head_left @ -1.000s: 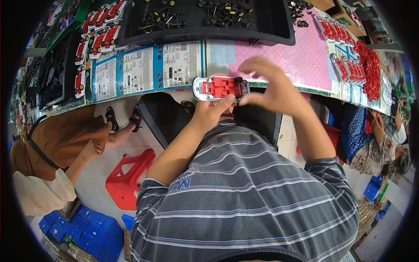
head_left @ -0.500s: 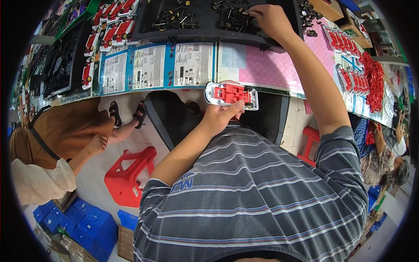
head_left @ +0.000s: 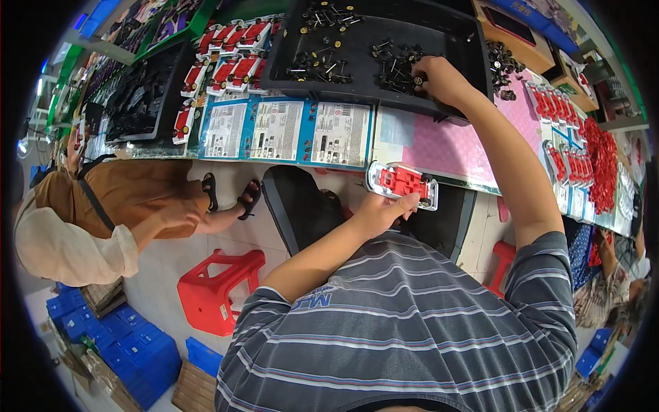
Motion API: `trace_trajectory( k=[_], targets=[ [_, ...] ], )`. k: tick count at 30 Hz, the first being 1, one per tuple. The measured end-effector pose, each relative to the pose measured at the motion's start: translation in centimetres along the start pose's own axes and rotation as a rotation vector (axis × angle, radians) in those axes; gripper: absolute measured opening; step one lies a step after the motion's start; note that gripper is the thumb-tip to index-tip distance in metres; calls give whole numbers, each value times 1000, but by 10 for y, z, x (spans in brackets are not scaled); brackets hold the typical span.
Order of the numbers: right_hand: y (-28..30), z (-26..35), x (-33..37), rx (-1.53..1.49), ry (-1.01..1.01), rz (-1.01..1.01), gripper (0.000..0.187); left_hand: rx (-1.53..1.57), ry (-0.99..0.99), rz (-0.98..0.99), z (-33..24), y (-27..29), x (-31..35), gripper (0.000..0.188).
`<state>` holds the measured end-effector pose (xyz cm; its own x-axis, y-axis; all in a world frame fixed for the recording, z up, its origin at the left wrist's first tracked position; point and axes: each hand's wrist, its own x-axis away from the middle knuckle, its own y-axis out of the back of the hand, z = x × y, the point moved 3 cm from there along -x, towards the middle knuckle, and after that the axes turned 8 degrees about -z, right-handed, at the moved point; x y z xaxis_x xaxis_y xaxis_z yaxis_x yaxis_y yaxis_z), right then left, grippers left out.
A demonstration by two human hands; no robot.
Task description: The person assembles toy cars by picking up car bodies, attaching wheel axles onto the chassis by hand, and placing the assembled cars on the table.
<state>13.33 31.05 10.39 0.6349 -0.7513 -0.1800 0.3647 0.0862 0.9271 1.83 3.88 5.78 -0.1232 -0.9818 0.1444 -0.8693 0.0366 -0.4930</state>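
Observation:
In my left hand [head_left: 384, 214] is a toy car [head_left: 405, 184], held bottom up in front of my body. It has a white body, a red underside and black wheels at its right end; its left end shows no wheels. My right hand [head_left: 443, 79] reaches into a large black tray [head_left: 371, 96]. Its fingers are pinched at a pile of wheel axles [head_left: 391, 72], on a black wheel with a yellow hub [head_left: 418, 81]. The fingertips are partly hidden. Several other axles [head_left: 319, 69] lie in the tray's left part.
Red-and-white toy cars [head_left: 237, 69] stand left of the tray, beside a bin of black parts [head_left: 147, 96]. Printed cards [head_left: 274, 130] lie along the table edge. At right are more cars [head_left: 552, 106] and red parts [head_left: 597, 165]. A red stool [head_left: 216, 288] and another person [head_left: 75, 240] are at left.
The whole view has shifted, so things sit further right and lower. My right hand has moved slightly nearer within the axle pile. My left hand still holds the toy car.

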Motion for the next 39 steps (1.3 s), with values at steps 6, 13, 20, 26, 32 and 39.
trace_trajectory(
  k=[6,13,20,26,32,39],
  targets=[
    [26,-17,21,22,-292,-423,23,-6,-13,21,8,24,6,38],
    [33,95,83,-726,-174,-292,24,-15,-33,-15,2,30,0,44],
    [13,155,115,-519,-321,-63,23,-43,-63,-37,-4,14,1,39],
    [5,157,119,-417,-81,-113,21,-1,-76,-38,-5,16,12,36],
    [18,151,109,-548,-114,-70,20,-25,-75,-61,-10,36,17,34],
    [1,103,117,-371,-96,-354,13,298,-252,-296,-28,75,25,56]
  ],
)
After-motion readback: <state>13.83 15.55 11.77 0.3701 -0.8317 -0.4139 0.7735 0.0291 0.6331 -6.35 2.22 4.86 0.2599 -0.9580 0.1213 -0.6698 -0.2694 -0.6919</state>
